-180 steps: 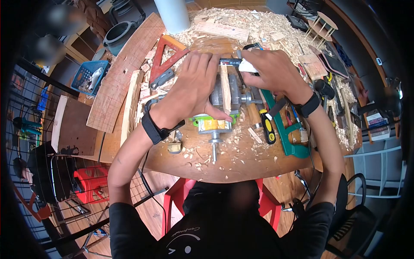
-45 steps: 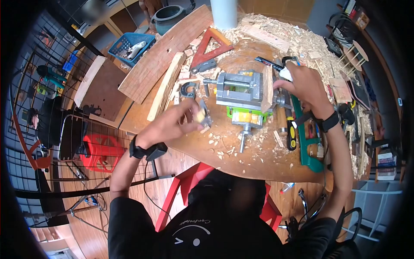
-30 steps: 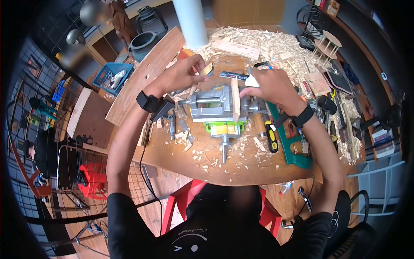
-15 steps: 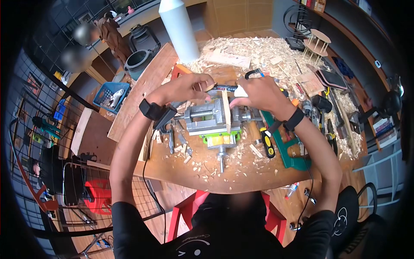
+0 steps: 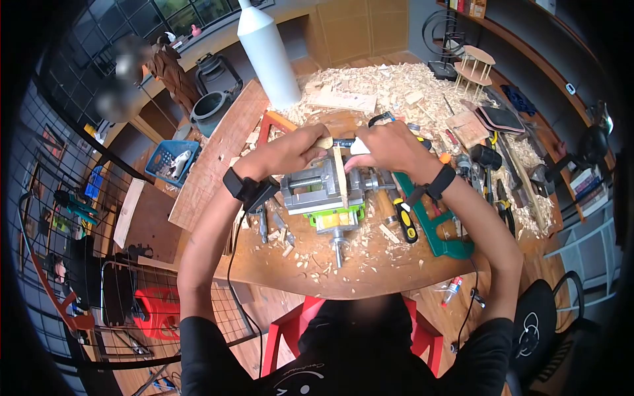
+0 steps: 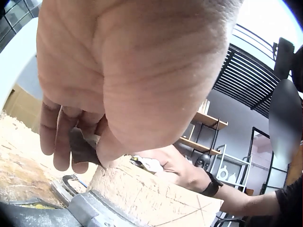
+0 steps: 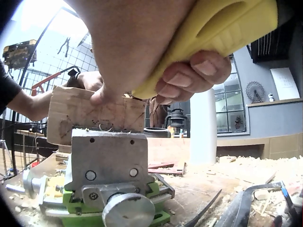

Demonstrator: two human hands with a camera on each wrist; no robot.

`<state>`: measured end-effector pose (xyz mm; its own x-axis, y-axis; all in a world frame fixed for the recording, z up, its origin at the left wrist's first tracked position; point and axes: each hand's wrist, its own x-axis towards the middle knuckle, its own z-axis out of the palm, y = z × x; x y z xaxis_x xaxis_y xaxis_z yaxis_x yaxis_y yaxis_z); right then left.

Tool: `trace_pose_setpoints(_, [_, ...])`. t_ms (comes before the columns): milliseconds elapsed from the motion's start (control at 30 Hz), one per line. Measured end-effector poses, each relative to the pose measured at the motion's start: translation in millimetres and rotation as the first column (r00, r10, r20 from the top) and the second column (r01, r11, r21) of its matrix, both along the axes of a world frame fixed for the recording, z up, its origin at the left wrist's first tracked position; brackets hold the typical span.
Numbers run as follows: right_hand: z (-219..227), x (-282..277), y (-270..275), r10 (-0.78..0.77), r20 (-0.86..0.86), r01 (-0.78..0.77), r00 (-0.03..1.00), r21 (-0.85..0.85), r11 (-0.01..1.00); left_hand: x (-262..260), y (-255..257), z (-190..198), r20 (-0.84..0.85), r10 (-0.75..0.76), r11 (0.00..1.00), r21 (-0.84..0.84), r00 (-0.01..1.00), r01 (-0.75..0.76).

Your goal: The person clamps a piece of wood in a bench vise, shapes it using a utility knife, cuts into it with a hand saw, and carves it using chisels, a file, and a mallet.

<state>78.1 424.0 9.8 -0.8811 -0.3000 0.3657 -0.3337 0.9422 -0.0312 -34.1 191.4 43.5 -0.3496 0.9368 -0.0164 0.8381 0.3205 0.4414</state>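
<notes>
My left hand (image 5: pixel 290 152) pinches a small piece of sandpaper (image 6: pixel 84 147), dark grey on one side and pale on the other, at the far end of a wooden board (image 5: pixel 341 178). That board stands on edge in a grey metal vise (image 5: pixel 307 196) on a green base. My right hand (image 5: pixel 396 146) has its fingers curled round a yellow slotted tool handle (image 7: pixel 208 35); its thumb lies against the board's right face. A dark strip with white lettering (image 5: pixel 343 142) shows between the hands; I cannot tell whether it belongs to the handle.
Wood shavings (image 5: pixel 396 82) cover the far bench. A yellow-black tool (image 5: pixel 407 223) and a green saw-like tool (image 5: pixel 439 231) lie right of the vise. A red triangle (image 5: pixel 265 127), a long plank (image 5: pixel 214 158) and a white cylinder (image 5: pixel 269 59) stand or lie left and behind.
My left hand has left the board, taken the sandpaper from the bench's front left and brought it back to the board's far end. The right hand stays by the board. My view has shifted.
</notes>
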Motion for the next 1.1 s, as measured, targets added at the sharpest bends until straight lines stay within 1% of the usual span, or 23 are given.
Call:
trace_pose_setpoints(67, [-4, -3, 1, 0.01, -0.041, -0.009, 0.999, 0.004, 1.0, 7, 3, 8, -0.048, -0.027, 1.0, 0.015, 0.998, 0.028])
trace_pose_setpoints(133, [-7, -4, 3, 0.02, -0.082, -0.02, 0.996, 0.006, 1.0, 19, 4, 16, 0.007, 0.069, 0.991, -0.114, 0.998, -0.068])
trace_pose_setpoints(167, [-6, -4, 3, 0.025, -0.088, -0.023, 0.996, 0.016, 1.0, 21, 2, 13, 0.004, 0.068, 0.991, -0.114, 0.998, -0.067])
trace_pose_setpoints(233, [-6, -5, 4, 0.03, -0.096, -0.028, 0.995, 0.029, 0.999, 21, -2, 4, -0.126, 0.024, 0.999, 0.05, 0.992, -0.017])
trace_pose_setpoints(267, [-7, -5, 4, 0.031, -0.11, -0.027, 0.993, 0.032, 0.999, 15, -3, 1, -0.128, 0.025, 0.999, 0.051, 0.992, -0.018])
trace_pose_setpoints(333, [-7, -5, 3, 0.037, -0.126, -0.032, 0.991, 0.038, 0.999, 5, -3, 0, 0.113, 0.04, 0.991, 0.12, 0.993, -0.053])
trace_pose_setpoints(367, [-6, -5, 3, 0.026, -0.109, -0.022, 0.994, 0.044, 0.999, 3, -5, 0, 0.111, 0.042, 0.991, 0.123, 0.993, -0.056])
trace_pose_setpoints(433, [-7, -4, 5, 0.015, -0.093, -0.01, 0.996, 0.054, 0.998, 0, -5, 2, 0.208, 0.083, 0.985, 0.131, 0.975, -0.112])
trace_pose_setpoints(467, [-9, -5, 6, 0.032, -0.141, -0.023, 0.99, 0.065, 0.998, -2, -4, 2, 0.207, 0.082, 0.985, 0.134, 0.975, -0.111])
trace_pose_setpoints(500, [-11, -6, 7, 0.05, -0.189, -0.036, 0.981, 0.076, 0.996, -5, -3, 1, 0.287, 0.094, 0.98, 0.143, 0.953, -0.14])
trace_pose_setpoints(533, [-12, -5, 7, 0.05, -0.19, -0.036, 0.981, 0.078, 0.996, -7, -3, 0, 0.366, 0.104, 0.974, 0.149, 0.925, -0.169])
trace_pose_setpoints(567, [-13, -5, 7, 0.06, -0.239, -0.04, 0.969, 0.088, 0.995, -9, -3, -3, 0.365, 0.104, 0.974, 0.15, 0.925, -0.169])
trace_pose_setpoints(600, [-14, -5, 7, 0.07, -0.287, -0.044, 0.955, 0.098, 0.994, -11, -3, -6, 0.407, 0.073, 0.97, 0.184, 0.91, -0.16])
trace_pose_setpoints(633, [-15, -5, 7, 0.072, -0.287, -0.045, 0.955, 0.101, 0.994, -10, -2, -5, 0.448, 0.041, 0.964, 0.218, 0.893, -0.153])
trace_pose_setpoints(700, [-15, -6, 7, 0.104, -0.377, -0.068, 0.92, 0.109, 0.992, -8, -3, -2, 0.425, 0.054, 0.964, 0.213, 0.904, -0.158])
trace_pose_setpoints(767, [-14, -5, 6, 0.106, -0.378, -0.062, 0.92, 0.126, 0.99, -5, -3, -2, 0.402, 0.067, 0.965, 0.207, 0.913, -0.162])
trace_pose_setpoints(833, [-14, -4, 6, 0.105, -0.377, -0.054, 0.92, 0.143, 0.988, -4, -3, -3, 0.325, 0.054, 0.965, 0.228, 0.944, -0.134])
trace_pose_setpoints(867, [-14, -4, 6, 0.103, -0.38, -0.051, 0.919, 0.143, 0.988, -2, -4, -2, 0.325, 0.055, 0.964, 0.229, 0.944, -0.135])
trace_pose_setpoints(933, [-14, -4, 6, 0.101, -0.384, -0.048, 0.918, 0.144, 0.988, 3, -5, -1, 0.225, 0.055, 0.965, 0.237, 0.973, -0.109])
trace_pose_setpoints(967, [-14, -4, 6, 0.098, -0.376, -0.045, 0.921, 0.146, 0.988, 4, -6, -1, 0.225, 0.055, 0.965, 0.237, 0.973, -0.109])
trace_pose_setpoints(1033, [-13, -3, 7, 0.095, -0.369, -0.043, 0.925, 0.148, 0.988, 4, -8, 0, 0.187, 0.105, 0.974, 0.181, 0.977, -0.139])
trace_pose_setpoints(1067, [-10, -1, 7, 0.101, -0.359, -0.059, 0.928, 0.127, 0.99, 0, -10, -3, 0.186, 0.105, 0.974, 0.181, 0.977, -0.139])
trace_pose_setpoints(1100, [-9, 1, 8, 0.107, -0.35, -0.074, 0.931, 0.106, 0.992, -6, -13, -8, 0.296, 0.111, 0.959, 0.218, 0.949, -0.181])
